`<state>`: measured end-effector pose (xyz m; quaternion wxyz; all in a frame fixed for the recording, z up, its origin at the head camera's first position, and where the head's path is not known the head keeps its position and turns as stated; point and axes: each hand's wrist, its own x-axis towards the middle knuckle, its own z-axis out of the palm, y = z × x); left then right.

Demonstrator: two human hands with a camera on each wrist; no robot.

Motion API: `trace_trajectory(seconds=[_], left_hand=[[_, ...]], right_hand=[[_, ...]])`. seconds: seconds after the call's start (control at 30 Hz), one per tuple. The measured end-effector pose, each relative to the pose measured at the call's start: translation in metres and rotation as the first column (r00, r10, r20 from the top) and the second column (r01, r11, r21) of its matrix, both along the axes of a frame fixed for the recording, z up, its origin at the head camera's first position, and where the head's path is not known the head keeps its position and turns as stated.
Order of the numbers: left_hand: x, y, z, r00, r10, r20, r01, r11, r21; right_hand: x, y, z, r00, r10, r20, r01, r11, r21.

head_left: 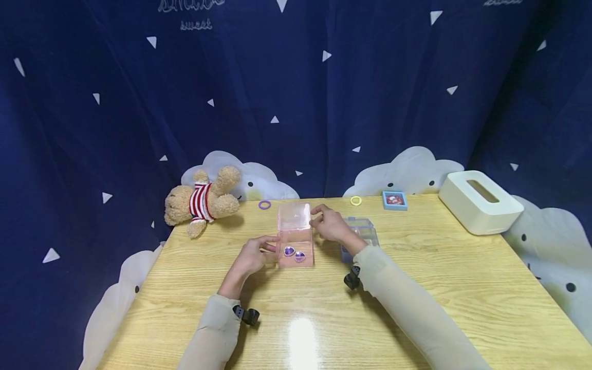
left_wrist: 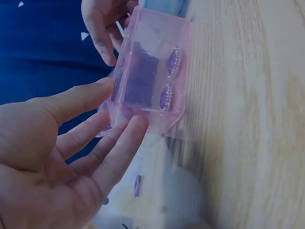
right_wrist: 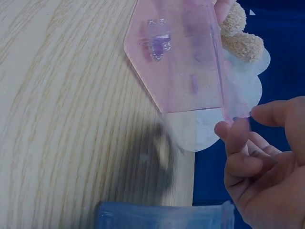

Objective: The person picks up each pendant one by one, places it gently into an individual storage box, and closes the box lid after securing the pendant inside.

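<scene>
A pink clear plastic box [head_left: 296,263] stands on the table with its lid [head_left: 294,217] raised at the back. Two purple jewelled pieces with beaded silvery rims lie inside, the left piece [head_left: 289,251] close to the right one [head_left: 300,256]. My left hand [head_left: 252,256] is at the box's left side, its thumb and fingers fairly straight and touching the wall. My right hand [head_left: 329,225] pinches the lid's right edge between thumb and index finger, as the right wrist view shows. Beneath my right forearm is a bluish clear box [head_left: 365,231], partly hidden.
A teddy bear [head_left: 203,201] lies back left. A purple ring [head_left: 264,204], a yellow ring [head_left: 355,201] and a blue-framed picture [head_left: 394,200] sit along the table's back edge. The white tissue box [head_left: 481,203] stands at the right. A dark blue curtain [head_left: 296,103] hangs behind.
</scene>
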<state>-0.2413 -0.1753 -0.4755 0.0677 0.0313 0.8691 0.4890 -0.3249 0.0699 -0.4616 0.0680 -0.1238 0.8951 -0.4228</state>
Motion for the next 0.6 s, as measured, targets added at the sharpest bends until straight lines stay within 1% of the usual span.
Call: trace_trajectory(seconds=[0.13,0.37,0.6], left_hand=[[0.0007,0.0004,-0.0006,1.000,-0.001,-0.003,0.001,1.000,-0.004],[0.0010,0.0004,0.0008,1.000,0.002,0.001,-0.002,1.000,-0.012],[0.0004,-0.0004,0.0004,1.000,-0.011,-0.004,0.011,1.000,-0.014]], right_hand=[[0.0020,0.0009,0.0027,1.000,-0.014,-0.016,0.014,1.000,-0.019],[0.0029,0.0026,0.0037,0.998,0.014,-0.062,-0.015,1.000,-0.012],[0.0038,0.0038,0.0049,0.986,0.030,-0.166,-0.029,1.000,0.012]])
